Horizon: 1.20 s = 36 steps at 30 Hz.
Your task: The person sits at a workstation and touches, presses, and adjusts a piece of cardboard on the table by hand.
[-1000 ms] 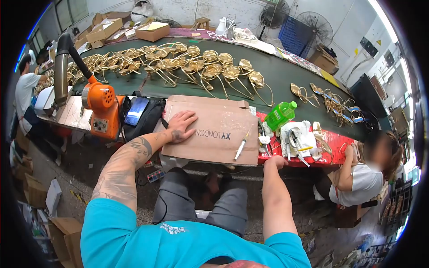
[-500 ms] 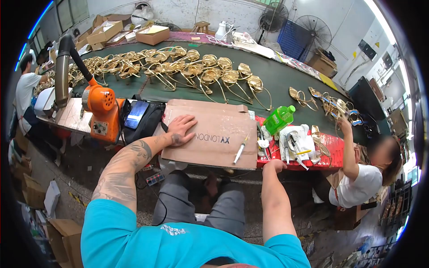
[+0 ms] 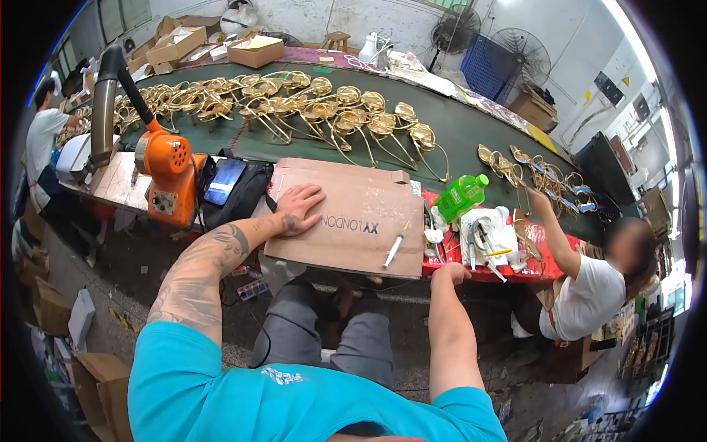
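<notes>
My left hand lies flat with fingers spread on a brown cardboard sheet printed "XY LONDON". On the sheet's right part rests a white syringe-like applicator, touched by neither hand. My right hand is at the front edge of the red-covered bench, just right of the cardboard. Its fingers look curled in, and whatever they may hold is hidden. Close beyond it are a white cloth with tools and applicators on it, and a green bottle leaning to one side.
Gold strappy sandals run in rows along the green conveyor belt. An orange machine with a thick hose stands left, beside a black bag with a phone on it. A co-worker sits at right, another person stands far left.
The co-worker's hand at right has moved left, away from the sandals on the belt, towards the near bench. The view has shifted slightly. My own hands stay where they were.
</notes>
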### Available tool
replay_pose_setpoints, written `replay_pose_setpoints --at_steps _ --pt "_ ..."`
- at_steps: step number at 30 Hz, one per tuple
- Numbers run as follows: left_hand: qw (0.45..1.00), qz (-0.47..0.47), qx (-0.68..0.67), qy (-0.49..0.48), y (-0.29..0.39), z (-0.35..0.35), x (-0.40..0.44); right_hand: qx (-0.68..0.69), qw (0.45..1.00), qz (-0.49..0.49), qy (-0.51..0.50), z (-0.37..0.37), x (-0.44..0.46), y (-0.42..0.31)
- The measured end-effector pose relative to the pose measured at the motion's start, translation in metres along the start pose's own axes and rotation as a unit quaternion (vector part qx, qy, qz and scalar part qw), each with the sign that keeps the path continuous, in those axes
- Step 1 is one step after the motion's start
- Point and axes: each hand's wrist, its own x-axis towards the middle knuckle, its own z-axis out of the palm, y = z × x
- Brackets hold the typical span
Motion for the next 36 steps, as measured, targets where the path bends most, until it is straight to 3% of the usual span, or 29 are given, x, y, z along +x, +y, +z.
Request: replay_pose_setpoints --at_steps 20,36 --pt "1.0 0.005 0.001 0.004 -0.003 0.001 0.003 -0.003 0.997 -0.062 0.033 0.022 -0.031 0.001" --pt "1.0 0.007 -0.004 0.005 -0.006 0.0 -0.002 -0.1 0.988 -0.1 0.062 0.027 -0.053 0.01"
